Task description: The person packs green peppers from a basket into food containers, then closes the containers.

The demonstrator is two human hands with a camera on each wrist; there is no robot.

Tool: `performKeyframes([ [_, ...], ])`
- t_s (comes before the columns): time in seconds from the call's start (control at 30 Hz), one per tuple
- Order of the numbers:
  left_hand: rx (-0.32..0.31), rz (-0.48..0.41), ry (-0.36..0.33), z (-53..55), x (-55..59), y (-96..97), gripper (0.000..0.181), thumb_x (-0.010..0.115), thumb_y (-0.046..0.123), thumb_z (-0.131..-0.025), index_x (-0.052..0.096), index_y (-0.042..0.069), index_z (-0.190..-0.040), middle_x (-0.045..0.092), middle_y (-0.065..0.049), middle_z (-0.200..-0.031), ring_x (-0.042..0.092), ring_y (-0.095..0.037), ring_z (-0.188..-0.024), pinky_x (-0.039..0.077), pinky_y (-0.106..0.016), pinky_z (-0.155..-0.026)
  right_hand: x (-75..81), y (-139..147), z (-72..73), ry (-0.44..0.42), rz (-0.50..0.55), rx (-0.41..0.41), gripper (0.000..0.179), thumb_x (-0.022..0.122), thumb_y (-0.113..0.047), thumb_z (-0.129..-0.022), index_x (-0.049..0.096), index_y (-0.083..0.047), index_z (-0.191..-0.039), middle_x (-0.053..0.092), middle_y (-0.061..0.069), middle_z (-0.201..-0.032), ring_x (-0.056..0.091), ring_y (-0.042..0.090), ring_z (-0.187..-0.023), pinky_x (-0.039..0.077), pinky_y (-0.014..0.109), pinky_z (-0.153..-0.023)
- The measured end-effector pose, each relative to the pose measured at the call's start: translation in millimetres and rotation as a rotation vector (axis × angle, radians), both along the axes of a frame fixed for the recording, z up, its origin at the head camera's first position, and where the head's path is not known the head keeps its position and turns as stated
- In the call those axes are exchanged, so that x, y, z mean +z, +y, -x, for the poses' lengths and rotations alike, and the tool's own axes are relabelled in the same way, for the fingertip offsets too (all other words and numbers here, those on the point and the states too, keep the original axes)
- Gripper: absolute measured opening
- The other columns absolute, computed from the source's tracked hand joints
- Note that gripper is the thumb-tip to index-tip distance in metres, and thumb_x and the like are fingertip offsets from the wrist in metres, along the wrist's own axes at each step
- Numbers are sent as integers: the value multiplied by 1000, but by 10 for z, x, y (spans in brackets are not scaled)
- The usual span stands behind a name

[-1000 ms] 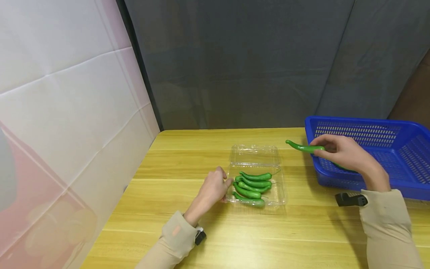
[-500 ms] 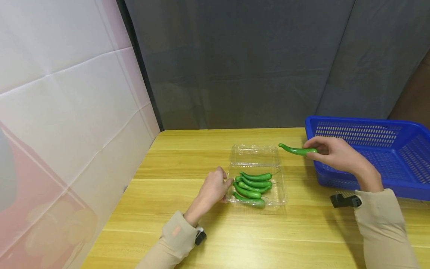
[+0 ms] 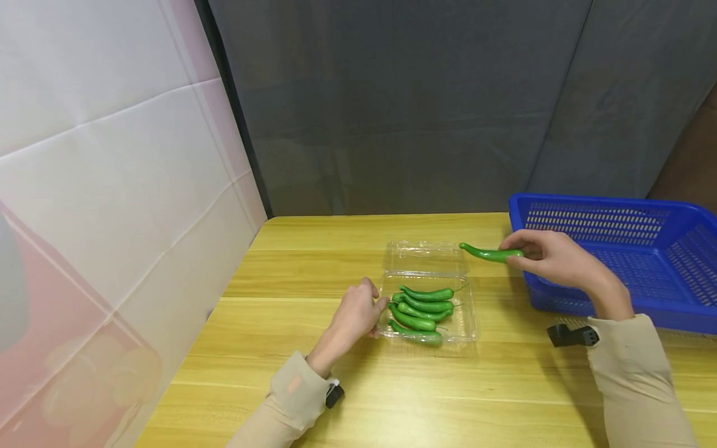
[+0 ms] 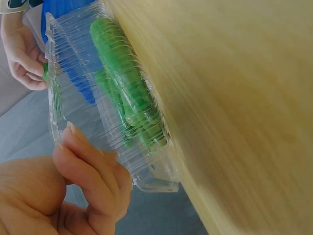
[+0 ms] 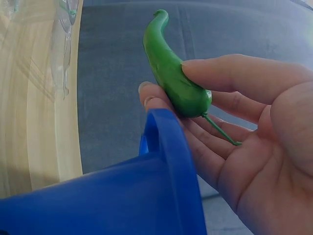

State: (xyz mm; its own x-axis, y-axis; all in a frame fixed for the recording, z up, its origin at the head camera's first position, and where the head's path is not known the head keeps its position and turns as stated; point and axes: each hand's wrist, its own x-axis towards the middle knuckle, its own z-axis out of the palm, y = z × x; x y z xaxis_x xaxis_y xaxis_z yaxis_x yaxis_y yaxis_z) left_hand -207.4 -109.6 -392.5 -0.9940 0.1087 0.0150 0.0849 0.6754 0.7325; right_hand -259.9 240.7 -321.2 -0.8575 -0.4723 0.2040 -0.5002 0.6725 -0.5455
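Our right hand (image 3: 551, 256) pinches a green pepper (image 3: 490, 252) in the air between blue basket (image 3: 666, 261) and clear clamshell tray (image 3: 428, 308); our left hand (image 3: 355, 311), fingers relaxed, touches the tray's edge on the surface (image 3: 313, 261).

Left hand (image 3: 355, 314) lies low at centre, fingers (image 4: 93, 166) curled at 1 o'clock, sleeved forearm trailing to 7 o'clock. Right hand (image 3: 551, 256) is raised at 3 o'clock, thumb and fingers (image 5: 234, 73) pinching, pointing toward 9 o'clock, wrist bent, sleeved forearm running to 5 o'clock.
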Motion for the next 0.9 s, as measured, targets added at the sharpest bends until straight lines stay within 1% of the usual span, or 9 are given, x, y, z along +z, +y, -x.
performKeyframes([
  [0.23, -3, 1, -1, -2, 6, 0, 24, 62, 8, -101, 53, -12, -109, 59, -9, -63, 58, -14, -40, 58, -33, -42, -14, -49, 9, -31, 17, 31, 20, 70, -14, -97, 69, -4, -115, 71, 5, -102, 70, 19, -88, 57, 24, -73],
  [0.4, 1, 7, -6, -1, 16, 4, 24, 62, 8, -101, 53, -12, -110, 59, -10, -64, 58, -15, -40, 58, -33, -42, -15, -81, 3, -29, 5, 52, 19, 70, -11, -97, 69, -3, -114, 71, 5, -101, 70, 15, -87, 58, 26, -74],
  [0.5, 4, 5, -9, -1, 21, 5, 24, 62, 8, -100, 53, -12, -110, 59, -10, -65, 58, -15, -40, 58, -33, -42, -21, -99, 4, -21, -3, 63, 19, 70, -10, -96, 69, -3, -114, 71, 4, -101, 70, 15, -87, 58, 27, -75],
  [0.7, 12, 6, -17, 4, 21, 7, 23, 63, 9, -100, 53, -11, -109, 59, -10, -66, 59, -15, -41, 59, -33, -43, -41, -150, 12, -9, -17, 82, 20, 71, -11, -96, 69, -3, -115, 71, 2, -100, 70, 17, -87, 60, 32, -77],
  [0.77, 12, 6, -17, 2, 21, 6, 23, 63, 9, -100, 53, -11, -109, 59, -10, -65, 59, -15, -40, 59, -33, -43, -54, -168, 15, -10, -18, 90, 21, 71, -11, -96, 69, -3, -115, 71, 2, -102, 70, 17, -89, 61, 35, -79],
  [0.9, 9, 4, -16, -3, 19, 3, 23, 63, 9, -100, 53, -10, -108, 59, -10, -64, 58, -14, -40, 59, -33, -43, -73, -197, 12, -24, -16, 106, 21, 70, -11, -97, 68, -3, -116, 71, 5, -106, 71, 21, -94, 62, 43, -83],
])
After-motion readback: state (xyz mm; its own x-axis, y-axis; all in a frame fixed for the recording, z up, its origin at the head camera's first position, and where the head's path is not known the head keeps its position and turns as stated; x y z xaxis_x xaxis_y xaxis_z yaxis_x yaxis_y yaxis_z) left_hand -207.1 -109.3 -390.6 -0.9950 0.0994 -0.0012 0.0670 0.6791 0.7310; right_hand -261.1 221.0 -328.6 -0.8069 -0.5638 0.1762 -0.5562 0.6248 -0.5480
